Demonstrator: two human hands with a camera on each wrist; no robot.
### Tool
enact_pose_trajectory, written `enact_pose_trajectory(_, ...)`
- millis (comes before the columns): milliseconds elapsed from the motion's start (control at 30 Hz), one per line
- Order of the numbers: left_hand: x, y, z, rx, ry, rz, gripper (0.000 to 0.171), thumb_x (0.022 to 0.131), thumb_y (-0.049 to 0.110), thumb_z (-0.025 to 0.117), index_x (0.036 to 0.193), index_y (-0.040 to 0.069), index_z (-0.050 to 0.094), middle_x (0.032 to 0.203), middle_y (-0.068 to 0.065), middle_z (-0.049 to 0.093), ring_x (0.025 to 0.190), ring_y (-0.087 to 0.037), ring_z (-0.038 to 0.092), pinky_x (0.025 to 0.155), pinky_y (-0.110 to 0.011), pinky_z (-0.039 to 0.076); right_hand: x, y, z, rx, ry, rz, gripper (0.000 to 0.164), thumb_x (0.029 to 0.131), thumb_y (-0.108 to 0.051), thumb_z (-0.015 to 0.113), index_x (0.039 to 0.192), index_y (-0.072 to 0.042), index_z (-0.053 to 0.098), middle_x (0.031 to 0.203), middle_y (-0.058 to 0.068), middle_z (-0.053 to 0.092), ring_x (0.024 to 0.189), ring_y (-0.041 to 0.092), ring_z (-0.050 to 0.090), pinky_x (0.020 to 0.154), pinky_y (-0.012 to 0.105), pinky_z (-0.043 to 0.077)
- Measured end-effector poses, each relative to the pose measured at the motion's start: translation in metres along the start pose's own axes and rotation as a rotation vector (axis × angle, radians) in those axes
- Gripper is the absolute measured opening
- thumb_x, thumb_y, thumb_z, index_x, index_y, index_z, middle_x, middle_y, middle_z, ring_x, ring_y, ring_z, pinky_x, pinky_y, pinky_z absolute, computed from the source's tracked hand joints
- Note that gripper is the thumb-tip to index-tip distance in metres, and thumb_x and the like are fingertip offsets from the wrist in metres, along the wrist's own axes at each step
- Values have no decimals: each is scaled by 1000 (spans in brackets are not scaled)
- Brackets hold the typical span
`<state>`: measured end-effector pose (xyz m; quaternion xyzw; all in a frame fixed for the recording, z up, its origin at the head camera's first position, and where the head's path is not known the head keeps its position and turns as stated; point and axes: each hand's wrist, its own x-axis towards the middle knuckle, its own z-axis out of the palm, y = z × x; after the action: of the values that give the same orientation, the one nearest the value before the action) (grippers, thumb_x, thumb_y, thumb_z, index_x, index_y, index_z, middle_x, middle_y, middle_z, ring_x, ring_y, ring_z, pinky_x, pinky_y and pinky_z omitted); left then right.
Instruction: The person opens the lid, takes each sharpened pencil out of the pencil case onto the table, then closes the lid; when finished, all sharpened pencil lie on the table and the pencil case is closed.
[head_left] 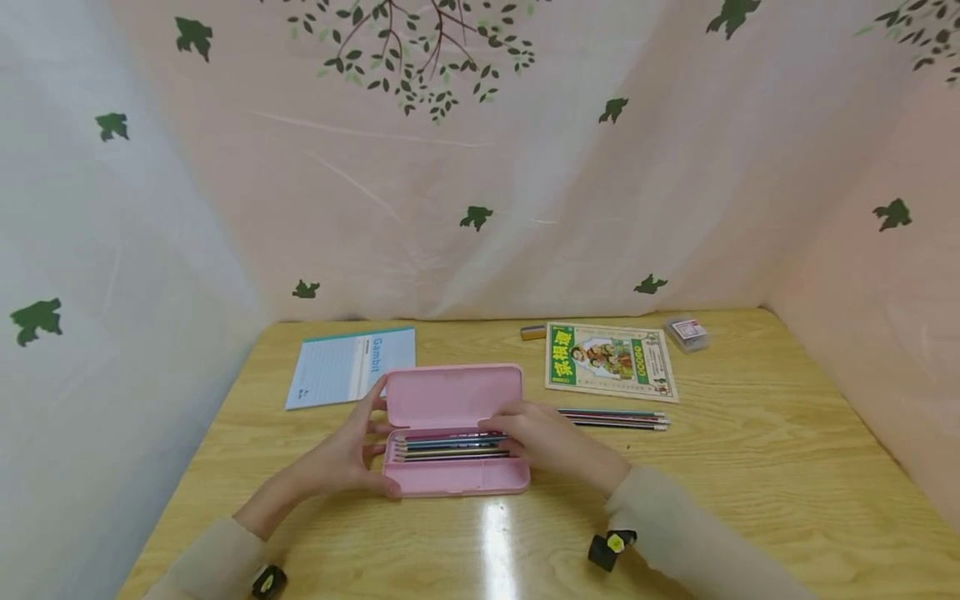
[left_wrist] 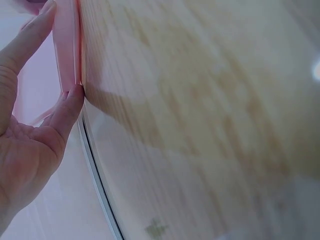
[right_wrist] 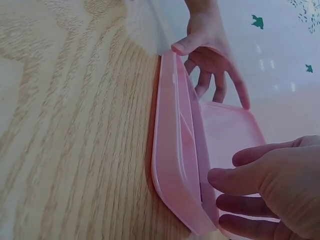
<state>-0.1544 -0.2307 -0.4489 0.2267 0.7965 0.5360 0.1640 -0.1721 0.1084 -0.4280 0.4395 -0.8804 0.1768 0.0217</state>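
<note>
A pink pencil case [head_left: 454,398] lies with its lid raised on the wooden table. Several pencils [head_left: 442,451] lie along its rear compartment, points to the left; the narrow front compartment holds nothing. My left hand [head_left: 341,454] spans the case's left end, thumb at the near corner and index finger up at the lid's edge. In the right wrist view its fingers are spread. At the other end, my right hand [head_left: 543,437] reaches into the case and holds the pencils' right ends between thumb and fingers, partly hiding them. Its fingers [right_wrist: 240,175] dip behind the case's wall.
More pencils [head_left: 622,419] lie in a row right of the case, partly behind my right hand. Behind stand a blue notebook [head_left: 348,367], an illustrated booklet [head_left: 611,360], a small brown block [head_left: 533,332] and a clear little box [head_left: 687,332]. A patterned cloth [head_left: 480,167] hangs behind.
</note>
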Motion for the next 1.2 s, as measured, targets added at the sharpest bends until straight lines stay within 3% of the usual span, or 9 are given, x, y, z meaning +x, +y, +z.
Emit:
enact_pose_trajectory(267, -1, -2, 1, 10, -1, 5, 146, 66, 11, 97, 162, 36, -11, 148, -12, 26, 131, -34, 50, 107, -48, 46, 4, -5, 4, -20, -32, -4, 38, 89, -5, 78, 125, -13, 72, 106, 3, 71, 93, 14, 66, 81, 26, 58)
enact_pose_trajectory(567, -2, -2, 1, 34, 4, -1, 147, 66, 14, 98, 161, 36, -11, 148, -12, 26, 131, -33, 49, 107, -45, 46, 8, -8, 8, -54, -50, -31, 37, 90, 1, 73, 123, -15, 73, 96, 1, 71, 77, 6, 58, 68, 18, 52)
enact_pose_trajectory(733, -2, -2, 1, 39, 5, -3, 148, 64, 15, 99, 162, 36, -11, 147, -12, 26, 131, -33, 49, 106, -42, 47, 8, -10, 10, -141, -44, -64, 34, 93, 0, 69, 124, -15, 72, 102, 2, 73, 82, 10, 63, 69, 21, 54)
enact_pose_trajectory(933, -1, -3, 0, 34, 3, 7, 149, 64, 14, 99, 162, 34, -11, 147, -13, 26, 132, -34, 49, 106, -41, 47, 7, -13, 13, -266, -39, -86, 43, 88, 3, 72, 128, -15, 70, 113, 5, 71, 99, 21, 67, 79, 33, 59)
enact_pose_trajectory(1033, -1, -3, -1, 37, 3, 9, 149, 64, 15, 99, 162, 35, -11, 147, -13, 27, 131, -34, 49, 106, -41, 47, 7, -13, 15, -279, -31, -92, 46, 87, 4, 72, 129, -14, 69, 117, 7, 70, 104, 24, 66, 85, 37, 58)
enact_pose_trajectory(1200, 1, -2, -1, 41, 2, 14, 148, 65, 15, 98, 162, 35, -11, 146, -13, 27, 131, -34, 50, 105, -40, 48, 6, -12, 17, -249, -25, -68, 40, 88, 1, 72, 125, -16, 71, 114, 4, 70, 101, 21, 65, 83, 33, 58)
